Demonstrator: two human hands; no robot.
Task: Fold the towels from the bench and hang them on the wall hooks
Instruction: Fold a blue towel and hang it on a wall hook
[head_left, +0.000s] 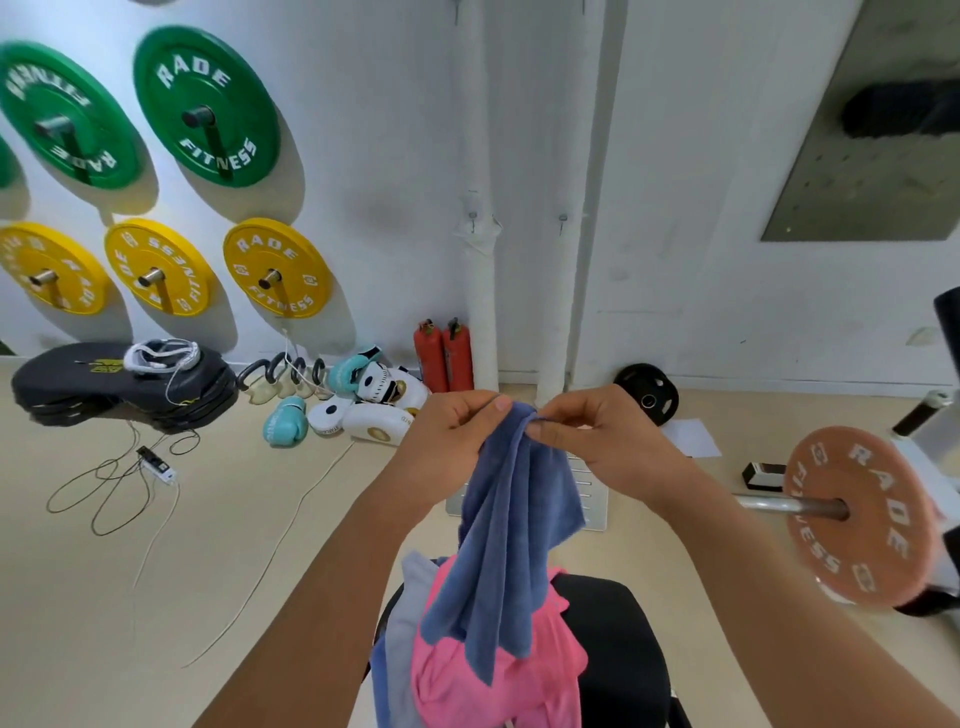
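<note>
While a pink towel (457, 670) lies heaped on the black bench (618, 649) at the bottom of the view, with a pale grey-blue towel (402, 623) bunched against its left side, a person holds a blue towel (511, 519) up above the pile with both hands. Its lower corners hang down over the pink one. The left hand (452, 431) grips the top edge of the blue cloth with curled fingers; the right hand (597, 436) pinches the same edge just beside it, thumb and fingers closed on the fabric, so the two hands nearly meet.

To the right, a salmon-coloured weight plate (862, 519) sits on the end of a steel barbell (769, 503). On the beige floor (234, 519) beyond the hands lie white punch mitts (374, 410) and teal boxing gloves (285, 421), with loose cables (114, 488) trailing to the left near a stack of black pads (119, 384). Two red fire extinguishers (444, 356) stand against the white wall (389, 156), beside white pipes (480, 208). Small fittings on the pipes, one of them (562, 221) right of centre, may be hooks, though they are too small to tell. Yellow plates (278, 267) and green plates (208, 106) marked RADE FITNESS hang on pegs at the upper left, and a grey panel (872, 156) is mounted at the upper right.
</note>
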